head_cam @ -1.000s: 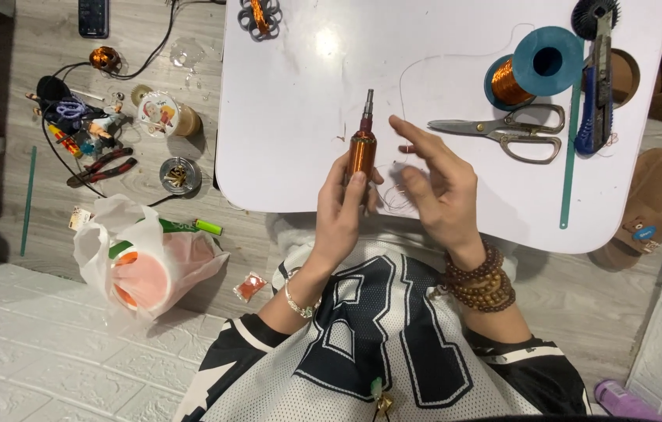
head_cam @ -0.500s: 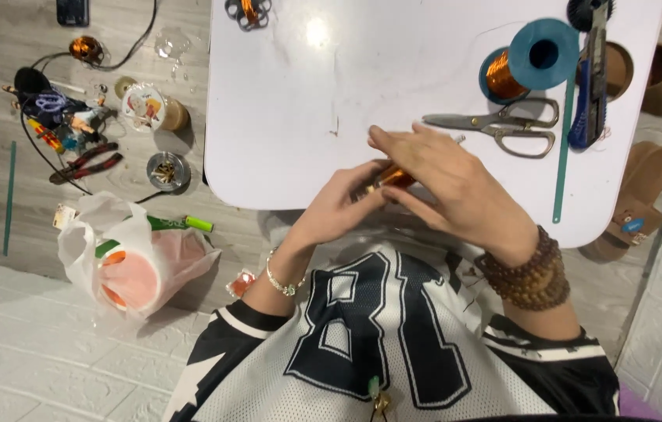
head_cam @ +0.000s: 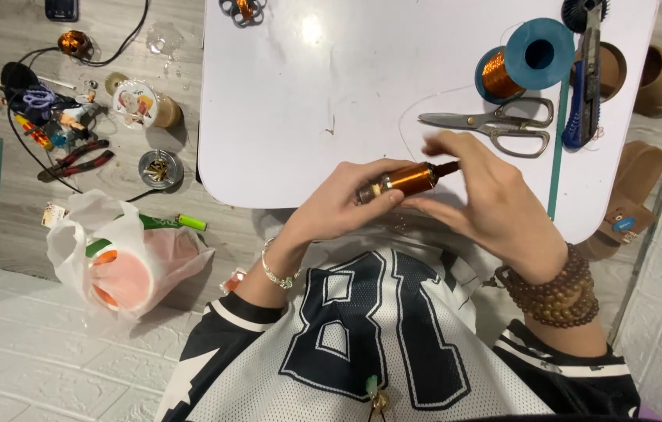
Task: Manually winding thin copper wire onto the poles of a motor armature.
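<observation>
- Coil of copper wire on a rod (head_cam: 407, 180) now lies sideways over the white table's (head_cam: 284, 117) near edge; a second ago it stood upright
- left hand (head_cam: 331, 211) grasps its pale lower end
- right hand (head_cam: 487, 199) has closed in, fingers loosely round the dark tip end, blurred; looks like winding
- scissors (head_cam: 495, 125) and blue wire spool (head_cam: 522, 62) just beyond

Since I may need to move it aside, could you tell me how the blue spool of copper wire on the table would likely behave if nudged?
The blue spool lies on its side on the white table, so its round flanges would probably let it roll. Its copper winding looks full, so it is likely heavy for its size. A loose strand seems to trail off, which might drag or unwind.
</observation>
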